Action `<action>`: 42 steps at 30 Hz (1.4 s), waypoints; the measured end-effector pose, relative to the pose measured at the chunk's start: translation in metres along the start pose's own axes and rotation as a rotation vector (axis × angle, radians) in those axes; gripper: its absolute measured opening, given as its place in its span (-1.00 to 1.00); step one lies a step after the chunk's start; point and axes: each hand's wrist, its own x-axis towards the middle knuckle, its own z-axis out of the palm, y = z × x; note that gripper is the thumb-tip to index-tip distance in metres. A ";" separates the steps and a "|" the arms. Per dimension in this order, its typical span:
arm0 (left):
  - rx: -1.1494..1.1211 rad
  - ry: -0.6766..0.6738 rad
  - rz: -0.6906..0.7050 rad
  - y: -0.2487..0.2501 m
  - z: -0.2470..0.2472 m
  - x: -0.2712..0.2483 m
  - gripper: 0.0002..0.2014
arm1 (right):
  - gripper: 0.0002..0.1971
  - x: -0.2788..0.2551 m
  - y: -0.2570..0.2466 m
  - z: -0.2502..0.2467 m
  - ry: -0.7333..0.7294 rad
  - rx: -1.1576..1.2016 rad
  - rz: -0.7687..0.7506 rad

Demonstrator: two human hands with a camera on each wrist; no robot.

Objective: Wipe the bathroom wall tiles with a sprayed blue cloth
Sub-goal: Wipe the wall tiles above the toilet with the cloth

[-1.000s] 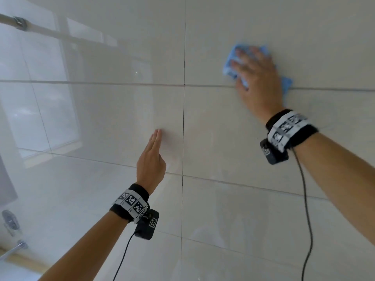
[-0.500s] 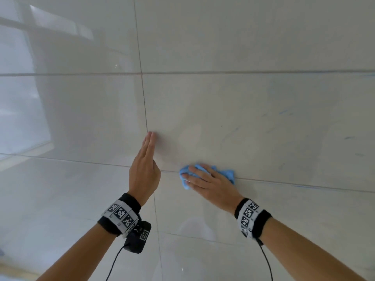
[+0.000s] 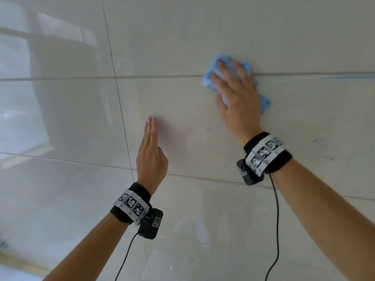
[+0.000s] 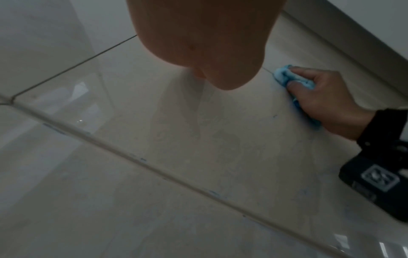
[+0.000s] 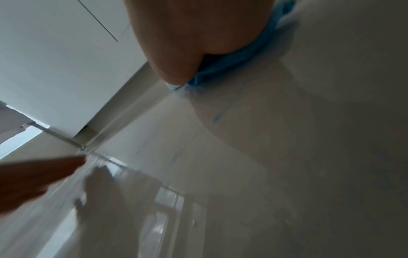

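Glossy cream wall tiles [image 3: 182, 37] fill the head view. My right hand [image 3: 237, 92] lies flat on the crumpled blue cloth [image 3: 211, 78], fingers spread, pressing it against the wall across a horizontal grout line [image 3: 162, 77]. The left wrist view shows the cloth [image 4: 281, 75] bunched under that hand [image 4: 326, 97]. In the right wrist view the cloth [image 5: 232, 64] sticks out from under the palm [image 5: 187, 34]. My left hand [image 3: 151, 151] is lower left of the cloth, fingers straight and together, tips touching the tile, holding nothing.
Faint blue streaks [image 3: 345, 77] mark the grout and tile to the right of the cloth. A vertical grout line [image 3: 121, 118] runs left of my left hand. Window reflections [image 3: 20, 118] shine on the left tiles. A metal fitting [image 3: 3, 244] peeks in at the lower left edge.
My right hand swept the cloth down beside my left hand, then back up and to the right onto the upper grout line. My left hand stayed against the wall.
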 end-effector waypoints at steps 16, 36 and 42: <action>0.074 -0.148 -0.053 0.043 0.010 -0.012 -0.13 | -0.59 -0.159 -0.053 -0.052 0.022 0.280 0.346; 0.117 -0.025 0.125 0.103 0.034 0.038 -0.20 | -0.59 -0.037 0.089 -0.084 0.213 0.000 0.328; 0.120 -0.035 0.158 0.099 0.032 0.038 -0.20 | -0.60 -0.049 0.068 -0.073 -0.028 -0.010 -0.087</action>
